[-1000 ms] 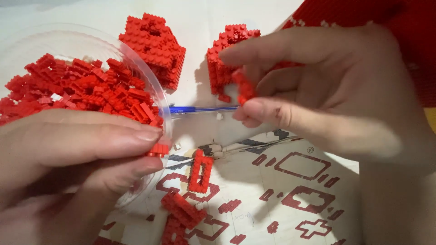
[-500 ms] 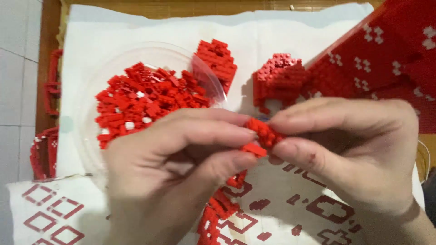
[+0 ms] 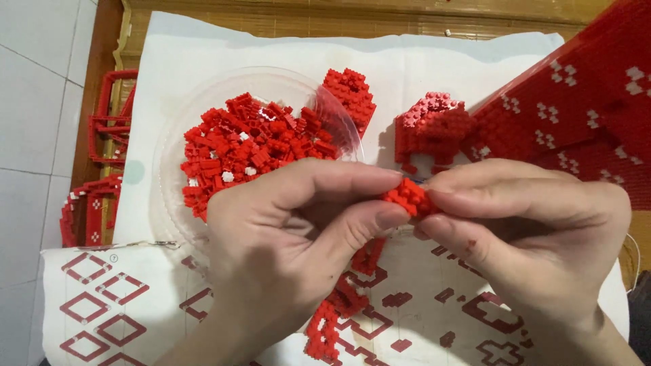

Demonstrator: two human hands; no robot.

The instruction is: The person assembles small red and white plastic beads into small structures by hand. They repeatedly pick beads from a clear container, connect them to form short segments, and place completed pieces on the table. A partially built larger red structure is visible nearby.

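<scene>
Both our hands meet at the middle of the view: our left hand (image 3: 285,237) pinches a small cluster of red building bricks (image 3: 407,196) between thumb and forefinger, and our right hand (image 3: 536,230) closes on the same cluster from the other side, fingertips pressed to it. The cluster is held in the air above the printed instruction sheet (image 3: 122,305), not resting on anything.

We judge the step in hand to be pressing tiny bricks together into one small sub-assembly. The next move would call for a firm, even squeeze with the studs lined up, so that the pieces seat without the cluster twisting or popping apart.

Just below our hands, a few assembled red strips (image 3: 332,318) lie on the sheet. Behind our left hand a clear plastic bowl (image 3: 169,156) holds a heap of loose red bricks (image 3: 251,142) with a few white ones. Beyond it sit two built red chunks (image 3: 352,95) (image 3: 434,125), and a large red studded panel (image 3: 569,115) with white motifs fills the right side. Red frame pieces (image 3: 102,122) lie at the left edge.
</scene>
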